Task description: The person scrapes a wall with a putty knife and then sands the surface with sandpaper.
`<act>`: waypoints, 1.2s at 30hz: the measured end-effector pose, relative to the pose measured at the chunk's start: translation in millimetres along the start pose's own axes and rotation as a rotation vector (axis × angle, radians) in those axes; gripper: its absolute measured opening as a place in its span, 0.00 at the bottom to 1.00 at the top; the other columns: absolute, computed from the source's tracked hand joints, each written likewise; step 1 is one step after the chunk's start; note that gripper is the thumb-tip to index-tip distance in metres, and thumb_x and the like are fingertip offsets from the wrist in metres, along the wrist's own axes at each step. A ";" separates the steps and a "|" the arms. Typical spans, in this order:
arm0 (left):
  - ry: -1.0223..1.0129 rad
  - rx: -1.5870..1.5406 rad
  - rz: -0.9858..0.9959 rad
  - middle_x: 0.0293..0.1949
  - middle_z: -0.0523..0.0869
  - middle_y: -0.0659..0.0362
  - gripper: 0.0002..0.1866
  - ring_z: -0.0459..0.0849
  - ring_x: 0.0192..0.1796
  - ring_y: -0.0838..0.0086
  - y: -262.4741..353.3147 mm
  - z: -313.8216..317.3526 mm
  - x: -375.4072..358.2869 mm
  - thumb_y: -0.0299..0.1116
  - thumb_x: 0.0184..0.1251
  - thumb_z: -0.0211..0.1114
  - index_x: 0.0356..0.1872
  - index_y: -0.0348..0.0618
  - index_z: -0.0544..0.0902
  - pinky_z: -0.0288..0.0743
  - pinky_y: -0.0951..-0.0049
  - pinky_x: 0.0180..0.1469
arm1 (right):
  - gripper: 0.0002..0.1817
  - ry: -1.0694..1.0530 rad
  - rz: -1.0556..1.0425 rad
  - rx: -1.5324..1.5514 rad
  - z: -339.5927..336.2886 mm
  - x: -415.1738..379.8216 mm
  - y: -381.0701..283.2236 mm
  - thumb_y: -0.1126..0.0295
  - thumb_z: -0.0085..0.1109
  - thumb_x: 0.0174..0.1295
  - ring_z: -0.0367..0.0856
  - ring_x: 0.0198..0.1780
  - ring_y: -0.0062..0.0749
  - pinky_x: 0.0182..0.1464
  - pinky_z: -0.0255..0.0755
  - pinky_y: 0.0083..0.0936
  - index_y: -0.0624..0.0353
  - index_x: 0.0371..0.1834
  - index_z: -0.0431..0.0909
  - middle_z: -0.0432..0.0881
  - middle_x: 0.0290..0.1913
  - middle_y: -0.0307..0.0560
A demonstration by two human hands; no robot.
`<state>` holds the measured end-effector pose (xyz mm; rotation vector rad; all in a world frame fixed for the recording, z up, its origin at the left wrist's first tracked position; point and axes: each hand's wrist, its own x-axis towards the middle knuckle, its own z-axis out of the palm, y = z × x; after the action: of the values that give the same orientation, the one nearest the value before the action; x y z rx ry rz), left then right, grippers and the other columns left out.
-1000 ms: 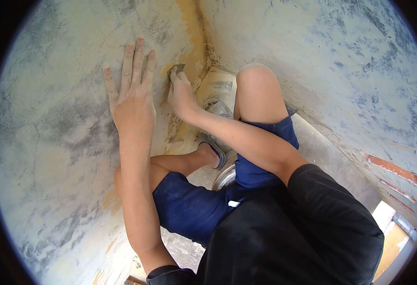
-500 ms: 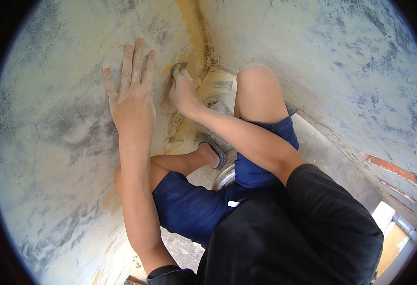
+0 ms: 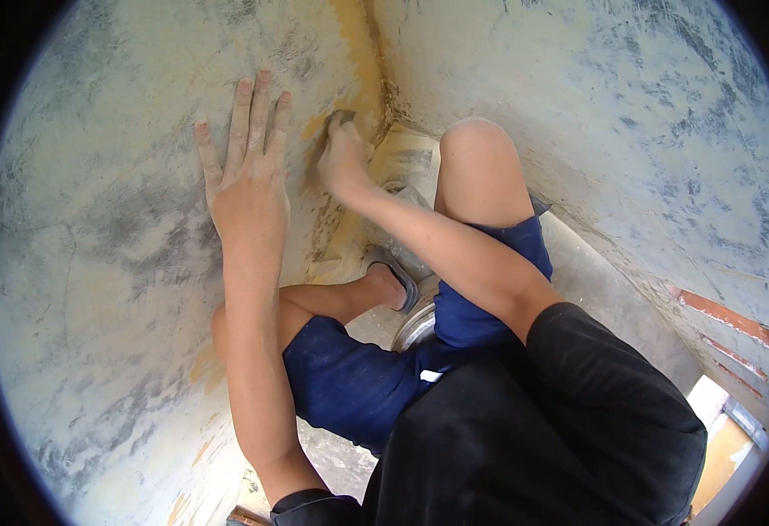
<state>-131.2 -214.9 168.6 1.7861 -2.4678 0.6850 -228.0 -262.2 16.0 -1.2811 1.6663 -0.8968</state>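
My left hand (image 3: 251,188) lies flat on the mottled grey-green wall (image 3: 130,193), its fingers spread and pointing up. To its right, my right hand (image 3: 344,162) is closed on a small dark piece of sandpaper or a scraper (image 3: 342,117); which of the two I cannot make out. That piece rests against the same wall, beside the yellow-brown strip (image 3: 358,53) near the corner. The fingers of my right hand are slightly blurred and partly hidden.
A second mottled wall (image 3: 595,114) meets the first at the corner on the right. My bent knees are between the walls, with a sandalled foot (image 3: 393,276) below the right hand. Reddish strips (image 3: 726,317) mark the right wall low down.
My right hand has shifted slightly to the right along the wall, with the dark piece in it. My left hand stays spread on the wall, nearly unmoved.
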 end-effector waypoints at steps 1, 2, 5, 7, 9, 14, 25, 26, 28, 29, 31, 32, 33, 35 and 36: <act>0.000 -0.008 -0.003 0.86 0.58 0.76 0.43 0.52 0.86 0.81 0.6 0.2 1.7 0.19 0.62 0.58 0.80 0.66 0.69 0.36 0.51 0.89 | 0.31 -0.005 -0.056 0.006 5.1 -5.5 0.8 0.87 0.46 0.65 0.74 0.65 0.65 0.68 0.70 0.45 0.78 0.75 0.65 0.73 0.63 0.70; 0.001 -0.010 0.001 0.86 0.58 0.76 0.43 0.52 0.86 0.81 1.0 0.4 3.0 0.19 0.62 0.58 0.80 0.66 0.69 0.36 0.51 0.89 | 0.31 -0.011 -0.110 0.013 8.0 -8.8 2.4 0.87 0.46 0.66 0.74 0.66 0.65 0.68 0.70 0.45 0.78 0.75 0.65 0.72 0.64 0.70; -0.017 0.040 -0.001 0.86 0.58 0.75 0.43 0.52 0.86 0.80 1.8 -1.4 1.7 0.19 0.61 0.57 0.80 0.66 0.69 0.36 0.52 0.89 | 0.29 0.108 -0.011 -0.019 6.5 24.2 20.6 0.85 0.47 0.66 0.75 0.65 0.66 0.67 0.71 0.45 0.77 0.73 0.69 0.75 0.64 0.72; -0.008 0.004 0.000 0.86 0.58 0.75 0.43 0.53 0.86 0.80 1.4 -1.7 1.3 0.19 0.61 0.57 0.80 0.66 0.70 0.36 0.52 0.89 | 0.26 0.131 0.041 0.093 0.4 40.2 24.4 0.84 0.47 0.67 0.77 0.64 0.67 0.67 0.72 0.46 0.76 0.70 0.72 0.77 0.62 0.74; -0.001 0.024 0.006 0.86 0.57 0.75 0.43 0.52 0.87 0.80 -1.1 2.3 0.5 0.19 0.61 0.57 0.80 0.65 0.70 0.35 0.52 0.89 | 0.24 0.149 0.094 0.200 2.6 45.2 25.1 0.82 0.48 0.68 0.78 0.63 0.68 0.66 0.72 0.46 0.76 0.68 0.75 0.79 0.60 0.75; 0.019 -0.023 0.013 0.86 0.57 0.74 0.42 0.52 0.87 0.80 -0.9 3.0 0.3 0.21 0.61 0.58 0.80 0.64 0.70 0.36 0.51 0.89 | 0.19 0.185 0.033 0.152 8.0 47.1 27.6 0.77 0.47 0.70 0.79 0.61 0.68 0.65 0.72 0.49 0.76 0.59 0.78 0.81 0.54 0.76; 0.035 -0.046 0.046 0.86 0.58 0.72 0.38 0.53 0.86 0.78 -3.6 0.0 -1.0 0.25 0.63 0.59 0.78 0.57 0.73 0.42 0.49 0.88 | 0.23 0.136 -0.175 -0.042 25.1 -4.6 11.1 0.79 0.50 0.68 0.79 0.56 0.66 0.60 0.75 0.49 0.80 0.65 0.72 0.78 0.52 0.72; 0.035 -0.047 0.046 0.86 0.58 0.72 0.38 0.53 0.86 0.78 -3.9 0.4 -1.0 0.25 0.63 0.59 0.78 0.57 0.73 0.42 0.49 0.88 | 0.25 0.154 -0.253 -0.058 31.7 -18.6 8.7 0.79 0.50 0.68 0.79 0.56 0.66 0.60 0.75 0.49 0.81 0.68 0.69 0.78 0.53 0.72; 0.055 -0.081 0.044 0.86 0.58 0.70 0.37 0.53 0.87 0.76 -4.1 1.5 -0.6 0.23 0.63 0.59 0.77 0.55 0.75 0.44 0.50 0.87 | 0.29 0.100 -0.279 -0.143 30.8 -36.5 -0.7 0.79 0.49 0.68 0.79 0.56 0.66 0.59 0.76 0.50 0.82 0.72 0.65 0.78 0.53 0.72; 0.054 -0.080 0.041 0.86 0.58 0.70 0.37 0.53 0.87 0.76 -3.3 1.0 -1.3 0.23 0.63 0.59 0.77 0.55 0.75 0.44 0.50 0.87 | 0.29 0.106 -0.245 -0.138 26.6 -32.9 -2.8 0.78 0.49 0.68 0.80 0.56 0.65 0.58 0.76 0.49 0.82 0.72 0.64 0.78 0.54 0.72; 0.101 -0.124 0.038 0.85 0.60 0.68 0.36 0.54 0.86 0.73 -3.9 -2.0 -2.8 0.22 0.62 0.58 0.76 0.55 0.76 0.47 0.50 0.87 | 0.30 0.187 -0.227 -0.084 24.4 -24.0 1.0 0.78 0.50 0.67 0.80 0.55 0.63 0.57 0.78 0.49 0.82 0.73 0.64 0.78 0.54 0.70; 0.098 -0.117 0.035 0.85 0.60 0.68 0.36 0.54 0.86 0.73 -6.5 -3.7 -3.9 0.22 0.62 0.58 0.76 0.55 0.76 0.47 0.50 0.87 | 0.30 0.181 -0.228 -0.079 30.8 -28.4 0.5 0.78 0.50 0.67 0.80 0.55 0.63 0.57 0.78 0.49 0.82 0.73 0.64 0.78 0.54 0.70; 0.146 -0.128 0.032 0.85 0.61 0.67 0.37 0.55 0.86 0.72 -8.5 -5.0 -4.1 0.21 0.62 0.58 0.76 0.56 0.76 0.49 0.51 0.87 | 0.31 0.164 -0.241 -0.117 36.7 -36.6 -2.0 0.78 0.50 0.67 0.80 0.56 0.63 0.57 0.78 0.48 0.82 0.73 0.64 0.78 0.54 0.70; 0.200 -0.148 0.036 0.85 0.62 0.66 0.37 0.56 0.86 0.70 -8.9 -5.0 -2.7 0.20 0.62 0.57 0.75 0.58 0.77 0.51 0.51 0.86 | 0.31 0.157 -0.252 -0.162 36.4 -49.4 -0.6 0.78 0.51 0.68 0.80 0.56 0.63 0.58 0.78 0.48 0.82 0.73 0.64 0.79 0.53 0.70; 0.218 -0.128 0.012 0.85 0.62 0.66 0.38 0.57 0.86 0.70 -10.3 -6.1 -4.2 0.19 0.61 0.57 0.75 0.59 0.77 0.52 0.52 0.86 | 0.31 0.078 -0.291 -0.192 35.1 -55.9 0.0 0.77 0.51 0.68 0.80 0.56 0.63 0.58 0.77 0.48 0.81 0.74 0.64 0.79 0.54 0.71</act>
<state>-121.8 -211.5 176.5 1.5629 -2.3249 0.6666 -188.4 -209.6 12.4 -1.6699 1.6848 -0.9852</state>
